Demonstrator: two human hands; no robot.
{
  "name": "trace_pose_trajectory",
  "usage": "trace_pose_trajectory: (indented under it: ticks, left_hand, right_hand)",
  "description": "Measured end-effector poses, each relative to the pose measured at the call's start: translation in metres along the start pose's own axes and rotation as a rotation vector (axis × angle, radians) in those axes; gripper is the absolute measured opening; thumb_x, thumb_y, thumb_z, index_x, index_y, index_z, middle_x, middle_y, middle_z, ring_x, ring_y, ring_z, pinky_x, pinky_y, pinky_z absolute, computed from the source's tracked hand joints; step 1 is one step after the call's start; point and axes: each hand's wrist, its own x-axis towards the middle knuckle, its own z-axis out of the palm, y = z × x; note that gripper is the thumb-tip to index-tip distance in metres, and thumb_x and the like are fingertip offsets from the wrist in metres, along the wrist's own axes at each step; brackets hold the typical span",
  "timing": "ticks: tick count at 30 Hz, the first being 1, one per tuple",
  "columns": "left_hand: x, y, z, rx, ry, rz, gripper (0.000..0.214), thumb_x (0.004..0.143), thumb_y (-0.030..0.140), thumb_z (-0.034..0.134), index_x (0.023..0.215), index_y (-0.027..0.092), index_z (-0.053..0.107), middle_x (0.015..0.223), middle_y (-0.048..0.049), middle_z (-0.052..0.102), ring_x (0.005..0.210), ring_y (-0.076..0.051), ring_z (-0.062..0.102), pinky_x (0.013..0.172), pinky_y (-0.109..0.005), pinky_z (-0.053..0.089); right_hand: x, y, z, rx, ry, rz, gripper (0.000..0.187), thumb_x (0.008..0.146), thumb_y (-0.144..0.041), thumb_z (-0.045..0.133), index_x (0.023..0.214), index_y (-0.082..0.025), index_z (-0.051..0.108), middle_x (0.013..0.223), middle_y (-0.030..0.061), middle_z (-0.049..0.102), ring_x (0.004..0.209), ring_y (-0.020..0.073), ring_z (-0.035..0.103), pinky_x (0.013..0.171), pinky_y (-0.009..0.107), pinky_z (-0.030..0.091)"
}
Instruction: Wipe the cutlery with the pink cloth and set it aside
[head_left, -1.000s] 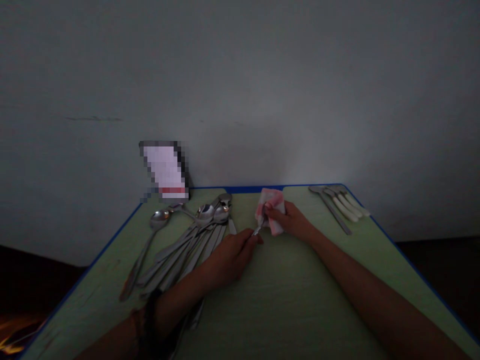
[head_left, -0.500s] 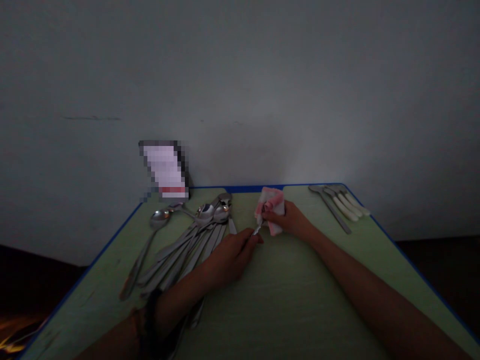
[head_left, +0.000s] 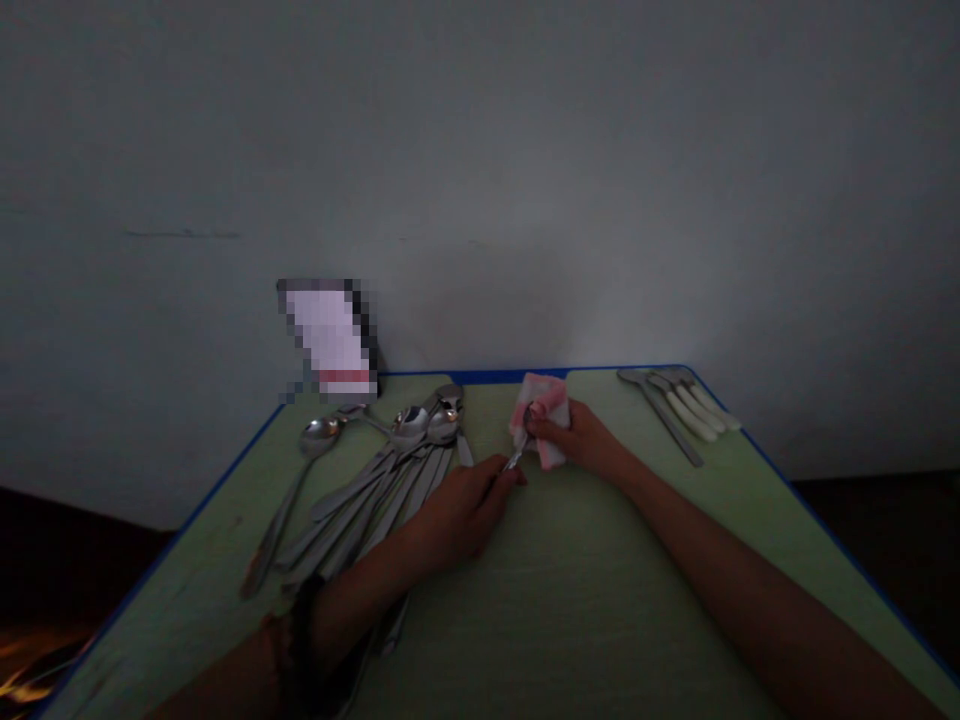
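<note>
My left hand (head_left: 461,512) is closed on the handle of a metal spoon (head_left: 517,457) near the middle of the green table (head_left: 585,600). The spoon's bowl end is wrapped in a pink and white cloth (head_left: 541,408). My right hand (head_left: 581,440) grips that cloth around the spoon, thumb on top. A pile of several long metal spoons (head_left: 382,480) lies just left of my left hand, bowls pointing to the far edge.
Several white-handled utensils (head_left: 686,405) lie at the far right corner. A blurred white object (head_left: 330,340) leans against the grey wall at the far left. The table has a blue rim (head_left: 480,377). The light is dim.
Almost nothing has moved; my right hand has shifted the cloth very slightly on the spoon's bowl end.
</note>
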Motion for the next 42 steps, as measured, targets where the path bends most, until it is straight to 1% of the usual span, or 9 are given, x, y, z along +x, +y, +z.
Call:
trace_pose_trajectory:
  ticks: [3,7,13,16,21,27,31,37,42]
  left_hand:
    - [0.0,0.0,0.0,0.0,-0.003,-0.005,0.033,0.092,0.037,0.031,0.087,0.018,0.057,0.052,0.0024,0.053,0.052,-0.015,0.055,0.051,-0.023,0.036]
    - [-0.001,-0.001,0.001,0.023,-0.009,-0.002,0.034,0.093,0.036,0.028,0.091,0.018,0.057,0.052,0.0024,0.054,0.051,-0.015,0.055,0.051,-0.023,0.036]
    - [-0.001,-0.005,0.006,0.133,0.022,0.011,0.034,0.094,0.035,0.027,0.095,0.018,0.056,0.065,-0.0022,0.061,0.058,-0.016,0.059,0.054,-0.024,0.037]
    - [-0.001,-0.006,0.008,0.151,0.02,0.017,0.035,0.095,0.036,0.026,0.096,0.017,0.057,0.067,-0.0031,0.062,0.059,-0.016,0.059,0.055,-0.025,0.038]
    - [-0.001,-0.005,0.007,0.14,0.007,-0.007,0.035,0.094,0.036,0.027,0.096,0.017,0.057,0.06,-0.0014,0.059,0.054,-0.016,0.057,0.051,-0.024,0.036]
    - [-0.001,-0.005,0.006,0.133,0.017,0.017,0.034,0.095,0.034,0.027,0.097,0.017,0.056,0.062,-0.0014,0.059,0.055,-0.015,0.056,0.052,-0.023,0.035]
    - [-0.002,-0.006,0.008,0.17,0.029,0.003,0.032,0.094,0.035,0.028,0.091,0.017,0.055,0.063,-0.0018,0.059,0.057,-0.015,0.056,0.054,-0.024,0.035]
    - [-0.003,-0.005,0.012,0.209,0.054,-0.035,0.03,0.094,0.035,0.028,0.086,0.018,0.052,0.07,-0.004,0.061,0.063,-0.017,0.058,0.059,-0.026,0.038]
    - [-0.002,-0.006,0.01,0.172,0.042,-0.02,0.03,0.093,0.035,0.029,0.083,0.018,0.052,0.065,-0.0021,0.058,0.059,-0.016,0.056,0.056,-0.025,0.036]
  right_hand:
    - [0.0,0.0,0.002,-0.012,0.036,0.026,0.035,0.071,-0.045,0.063,0.084,-0.012,0.064,0.073,0.0036,0.064,0.061,0.0125,0.055,0.054,0.022,0.041]
    - [-0.001,-0.001,0.004,-0.021,0.06,0.035,0.033,0.069,-0.042,0.065,0.083,-0.012,0.065,0.071,0.0031,0.064,0.059,0.012,0.054,0.053,0.022,0.04]
    - [-0.001,-0.002,0.005,-0.071,0.096,0.021,0.03,0.071,-0.041,0.063,0.079,-0.013,0.064,0.068,0.002,0.062,0.056,0.0112,0.052,0.051,0.022,0.038]
    - [-0.001,-0.001,0.005,-0.065,0.083,0.015,0.03,0.073,-0.042,0.061,0.08,-0.013,0.064,0.069,0.0021,0.062,0.058,0.0114,0.052,0.053,0.022,0.039]
    - [0.001,0.002,0.003,-0.075,0.041,-0.052,0.033,0.078,-0.046,0.055,0.079,-0.014,0.063,0.066,0.0012,0.06,0.058,0.0109,0.051,0.052,0.021,0.038]
    - [-0.001,0.0,0.005,-0.049,0.07,-0.003,0.033,0.074,-0.045,0.059,0.081,-0.013,0.064,0.069,0.0021,0.062,0.057,0.0108,0.052,0.052,0.021,0.039]
    - [-0.002,-0.004,0.005,-0.072,0.093,0.01,0.031,0.071,-0.042,0.063,0.08,-0.013,0.063,0.068,0.0017,0.062,0.057,0.0102,0.051,0.05,0.02,0.037]
    - [-0.001,-0.002,0.003,-0.064,0.042,-0.021,0.031,0.075,-0.044,0.059,0.08,-0.014,0.063,0.066,0.0009,0.06,0.057,0.0103,0.05,0.051,0.021,0.037]
    - [-0.001,-0.001,0.004,-0.007,0.039,-0.078,0.033,0.077,-0.048,0.056,0.081,-0.015,0.062,0.07,0.0008,0.06,0.06,0.0109,0.052,0.054,0.021,0.039]
